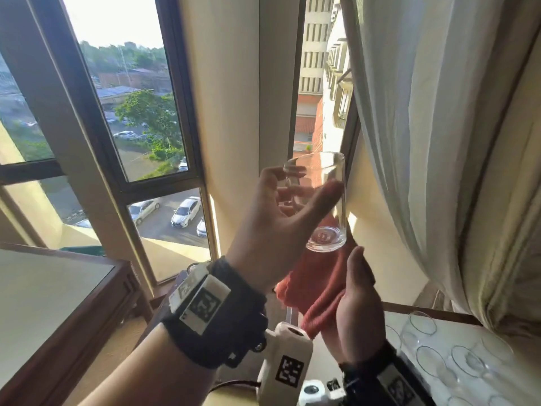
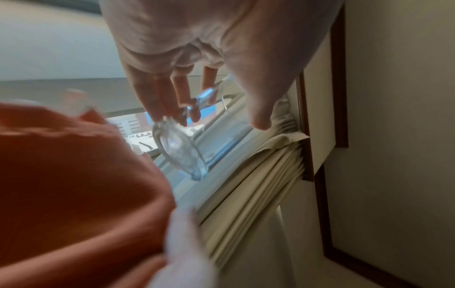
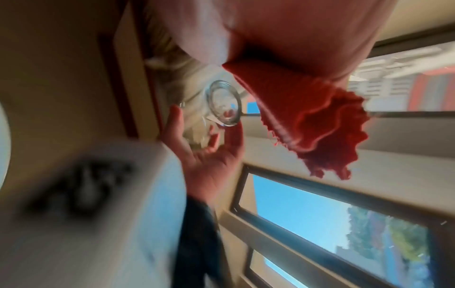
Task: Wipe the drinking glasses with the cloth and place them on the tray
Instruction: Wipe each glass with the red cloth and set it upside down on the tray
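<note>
My left hand [image 1: 310, 189] holds a clear drinking glass [image 1: 325, 212] up in front of the window, tilted, with its thick base [image 1: 326, 239] toward me. The thumb lies across its near side and the fingers [image 2: 172, 97] curl behind it. Just below, my right hand [image 1: 351, 285] grips an orange-red cloth [image 1: 316, 288], thumb up near the glass base. In the right wrist view the cloth [image 3: 307, 117] hangs bunched beside the glass base [image 3: 222, 106], apart from it. The left wrist view shows the glass [image 2: 179, 148] past the cloth [image 2: 74, 175].
Several more clear glasses [image 1: 453, 358] stand on a pale surface at the lower right. A pale curtain [image 1: 424, 142] hangs close on the right. A wood-framed table [image 1: 58, 303] sits at the left, below the window [image 1: 131, 112].
</note>
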### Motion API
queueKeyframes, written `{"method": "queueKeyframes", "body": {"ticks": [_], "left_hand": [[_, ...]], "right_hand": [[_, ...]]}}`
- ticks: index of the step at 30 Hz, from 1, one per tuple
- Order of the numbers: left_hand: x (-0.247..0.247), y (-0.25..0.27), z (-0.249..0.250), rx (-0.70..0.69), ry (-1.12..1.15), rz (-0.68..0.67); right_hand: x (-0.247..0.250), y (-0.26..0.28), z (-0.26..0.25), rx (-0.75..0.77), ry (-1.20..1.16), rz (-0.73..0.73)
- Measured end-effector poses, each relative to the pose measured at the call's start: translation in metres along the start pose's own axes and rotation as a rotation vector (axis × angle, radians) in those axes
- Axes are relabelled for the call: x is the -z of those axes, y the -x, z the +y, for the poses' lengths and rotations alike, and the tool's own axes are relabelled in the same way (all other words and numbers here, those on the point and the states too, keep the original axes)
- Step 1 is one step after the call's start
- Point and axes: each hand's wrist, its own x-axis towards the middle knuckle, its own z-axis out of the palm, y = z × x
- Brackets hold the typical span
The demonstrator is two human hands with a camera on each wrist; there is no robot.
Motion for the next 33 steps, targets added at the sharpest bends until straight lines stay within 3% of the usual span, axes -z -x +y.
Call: {"method": "queueKeyframes", "body": {"ticks": [4, 7, 10, 13, 15, 17, 20, 22, 24, 26, 29, 31, 33], "left_hand": [[0.002, 0.011, -0.008, -0.063, -0.100, -0.001], [0.015, 0.011, -0.012, -0.080, -0.170, 0.021], [0.028, 0.011, -0.013, -0.081, -0.100, -0.102], [0.030, 0.016, -0.014, -0.125, -0.073, -0.158], [0.027, 0.020, -0.017, -0.158, -0.037, -0.141], [0.023, 0.024, -0.019, -0.189, -0.009, -0.136], [0.018, 0.026, -0.025, -0.207, 0.046, -0.110], [0.017, 0.023, -0.030, -0.187, 0.053, -0.052], [0.017, 0.020, -0.032, -0.160, -0.002, 0.008], [0.019, 0.016, -0.032, -0.141, -0.094, 0.032], [0.023, 0.017, -0.030, -0.141, -0.115, -0.033], [0.026, 0.021, -0.029, -0.163, -0.058, -0.103], [0.025, 0.025, -0.028, -0.181, 0.034, -0.137]], "right_hand": [[-0.005, -0.009, -0.030, -0.037, -0.308, 0.023], [-0.001, -0.012, -0.038, 0.096, -0.286, 0.031], [-0.003, -0.010, -0.037, 0.421, 0.183, 0.058], [-0.004, -0.015, -0.054, 0.900, 0.673, -0.086], [0.001, -0.021, -0.070, 1.048, 0.800, -0.149], [0.009, -0.025, -0.080, 0.921, 0.643, -0.165], [0.011, -0.020, -0.071, 0.438, 0.295, -0.084], [0.011, -0.014, -0.055, 0.310, 0.310, -0.020], [0.006, -0.007, -0.042, 0.404, 0.484, -0.046], [0.002, -0.008, -0.036, 0.649, 0.687, -0.106], [-0.002, -0.018, -0.051, 0.909, 0.876, -0.216], [0.000, -0.021, -0.071, 0.854, 0.798, -0.182], [0.000, -0.018, -0.085, 0.549, 0.557, -0.063]]}}
